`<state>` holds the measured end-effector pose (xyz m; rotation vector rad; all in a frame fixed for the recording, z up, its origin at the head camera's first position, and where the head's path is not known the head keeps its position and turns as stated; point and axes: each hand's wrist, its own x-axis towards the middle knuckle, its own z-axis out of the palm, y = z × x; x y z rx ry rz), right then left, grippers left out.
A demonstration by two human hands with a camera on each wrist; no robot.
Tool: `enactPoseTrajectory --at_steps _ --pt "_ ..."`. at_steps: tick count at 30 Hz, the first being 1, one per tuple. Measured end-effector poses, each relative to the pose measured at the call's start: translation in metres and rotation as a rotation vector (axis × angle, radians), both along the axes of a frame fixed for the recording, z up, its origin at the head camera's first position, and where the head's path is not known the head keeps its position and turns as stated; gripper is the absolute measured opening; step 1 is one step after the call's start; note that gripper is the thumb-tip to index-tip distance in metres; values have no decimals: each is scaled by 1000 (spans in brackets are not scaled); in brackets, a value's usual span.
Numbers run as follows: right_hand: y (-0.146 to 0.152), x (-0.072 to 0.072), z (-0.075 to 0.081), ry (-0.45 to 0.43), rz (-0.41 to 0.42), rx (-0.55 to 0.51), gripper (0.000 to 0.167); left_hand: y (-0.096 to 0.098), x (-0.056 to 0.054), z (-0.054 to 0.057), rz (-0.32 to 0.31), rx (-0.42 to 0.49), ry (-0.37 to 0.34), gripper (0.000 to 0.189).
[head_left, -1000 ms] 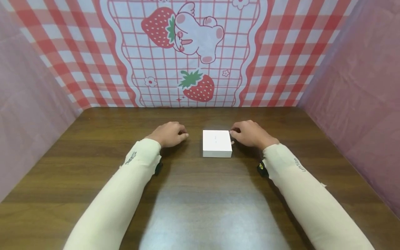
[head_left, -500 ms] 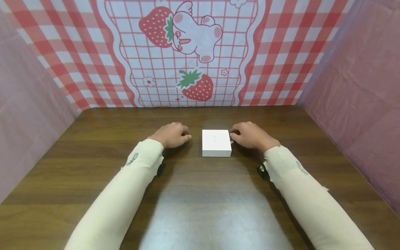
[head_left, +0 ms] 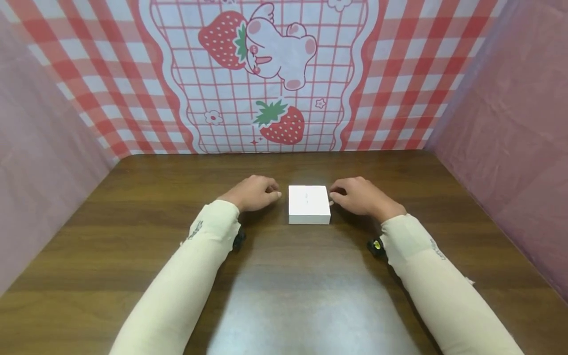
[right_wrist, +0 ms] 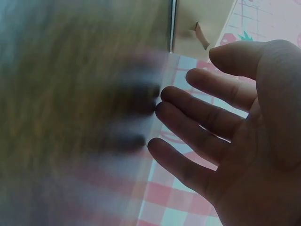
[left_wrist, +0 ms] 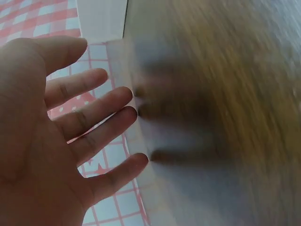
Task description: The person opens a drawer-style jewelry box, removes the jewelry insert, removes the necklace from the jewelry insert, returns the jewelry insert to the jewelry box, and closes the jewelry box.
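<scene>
A flat white box (head_left: 308,201) with small faint print on its lid lies on the wooden table. A small tab (right_wrist: 201,36) sticks out from its right side. My left hand (head_left: 257,193) is just left of the box, fingers loosely bent and apart from one another, with nothing in them. On the other side my right hand (head_left: 358,195) has its thumb and forefinger close by the tab. In the right wrist view a gap shows between thumb tip and tab, and the fingers are relaxed. Fingertips of both hands rest at the tabletop.
The brown wooden table (head_left: 293,276) reaches back to a red-and-white checked cloth (head_left: 399,74) printed with strawberries. Pink cloth walls (head_left: 510,138) rise at both sides. A dark wrist camera (head_left: 376,246) hangs under the right cuff.
My left hand has moved right, nearer to the box. The right hand has shifted slightly, still beside the tab. The box stays in place.
</scene>
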<state>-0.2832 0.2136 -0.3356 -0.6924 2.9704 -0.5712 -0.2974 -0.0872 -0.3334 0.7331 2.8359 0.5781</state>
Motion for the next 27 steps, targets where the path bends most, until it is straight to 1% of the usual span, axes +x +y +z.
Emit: enactPoseTrajectory --at_steps 6,9,12,16,19,22,24,27 --pt "-1 2 -1 17 13 -9 30 5 0 -1 -10 5 18 41" --pt "-2 4 0 7 13 -2 32 7 0 -1 -9 21 24 43" --pt "-2 5 1 -7 12 9 33 11 0 -1 -1 43 16 47" --pt "-3 6 4 -3 -1 21 32 15 1 1 16 81 8 52" --pt "-3 7 4 10 8 12 31 18 2 1 25 81 2 54" --pt "-4 8 1 3 15 -5 31 18 3 1 31 67 -5 54" --pt "-5 9 0 -4 14 -12 31 19 4 1 29 67 -10 54" --pt "-6 9 -1 9 8 -16 30 20 4 2 22 78 -14 53"
